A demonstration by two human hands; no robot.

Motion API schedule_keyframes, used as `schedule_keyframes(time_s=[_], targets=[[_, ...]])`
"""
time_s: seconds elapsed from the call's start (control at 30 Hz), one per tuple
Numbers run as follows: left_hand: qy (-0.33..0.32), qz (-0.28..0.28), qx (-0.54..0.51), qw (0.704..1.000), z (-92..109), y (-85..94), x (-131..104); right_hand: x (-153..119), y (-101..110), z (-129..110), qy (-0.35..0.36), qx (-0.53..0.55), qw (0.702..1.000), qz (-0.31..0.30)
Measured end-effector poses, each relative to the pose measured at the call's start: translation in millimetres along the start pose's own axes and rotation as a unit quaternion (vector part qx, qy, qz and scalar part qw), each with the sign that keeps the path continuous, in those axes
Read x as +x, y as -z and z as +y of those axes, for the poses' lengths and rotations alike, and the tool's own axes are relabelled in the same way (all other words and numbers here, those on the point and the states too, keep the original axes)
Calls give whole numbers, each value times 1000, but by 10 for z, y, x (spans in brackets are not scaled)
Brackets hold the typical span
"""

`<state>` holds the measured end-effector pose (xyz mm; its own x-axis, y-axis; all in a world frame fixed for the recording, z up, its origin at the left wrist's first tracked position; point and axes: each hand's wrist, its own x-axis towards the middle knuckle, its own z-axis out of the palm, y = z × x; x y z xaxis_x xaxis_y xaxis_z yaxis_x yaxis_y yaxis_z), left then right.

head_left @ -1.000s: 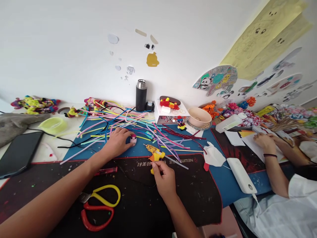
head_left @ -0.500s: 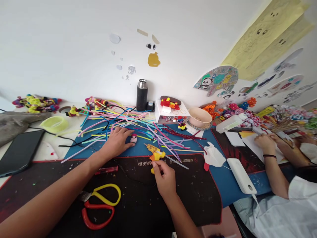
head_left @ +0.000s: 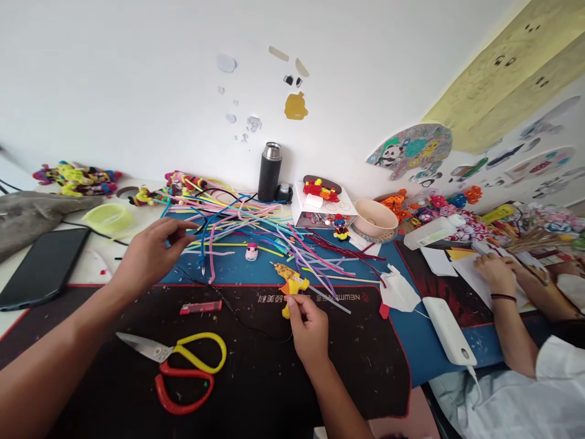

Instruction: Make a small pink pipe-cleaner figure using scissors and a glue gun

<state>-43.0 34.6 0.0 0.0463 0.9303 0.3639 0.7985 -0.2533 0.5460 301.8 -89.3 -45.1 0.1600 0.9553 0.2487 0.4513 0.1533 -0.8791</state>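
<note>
My left hand (head_left: 153,253) is raised over the left side of a heap of coloured pipe cleaners (head_left: 247,216). Its thumb and forefinger are pinched on a black pipe cleaner (head_left: 202,227). My right hand (head_left: 308,326) is closed in a pinch in front of the handle of a yellow glue gun (head_left: 295,281), which lies at the mat's far edge; what the fingertips hold is too small to make out. Between the hands, a small pink-and-white figure (head_left: 251,251) stands on the blue surface. Red-and-yellow-handled scissors (head_left: 185,360) lie partly open on the black mat.
A red cutter-like tool (head_left: 201,306) lies on the mat. A phone (head_left: 43,268) is at left. Behind stand a black flask (head_left: 270,174), a white box (head_left: 322,210) and a pink bowl (head_left: 375,221). At right are a power bank (head_left: 448,329) and another person's hands (head_left: 493,271).
My left hand has moved left from beside the small figure, lifting a black pipe cleaner and shifting some strands. My right hand has stayed by the glue gun. The view has shifted slightly.
</note>
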Motion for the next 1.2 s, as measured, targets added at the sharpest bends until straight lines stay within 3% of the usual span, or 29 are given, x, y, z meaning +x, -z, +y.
schedule_keyframes(time_s=[0.13, 0.27, 0.47, 0.73, 0.97, 1.1, 1.2], targets=[[48, -5, -15, 999, 57, 97, -41, 1, 13, -26, 7, -7, 1000, 7], [81, -46, -30, 995, 40, 99, -101, -1, 17, -32, 9, -16, 1000, 12], [197, -104, 9, 975, -27, 157, -192, -11, 7, 9, -5, -15, 1000, 10], [170, -88, 7, 981, 68, 150, -228, 8, 7, -79, 2, -35, 999, 13], [166, -61, 7, 984, -94, 77, -297, 21, 12, -93, -11, -50, 998, 20], [112, -14, -29, 993, -197, 67, -283, 19, 19, -59, -13, -55, 998, 19], [60, -17, -19, 998, -223, 95, -255, 14, 22, -35, -14, -52, 998, 17]])
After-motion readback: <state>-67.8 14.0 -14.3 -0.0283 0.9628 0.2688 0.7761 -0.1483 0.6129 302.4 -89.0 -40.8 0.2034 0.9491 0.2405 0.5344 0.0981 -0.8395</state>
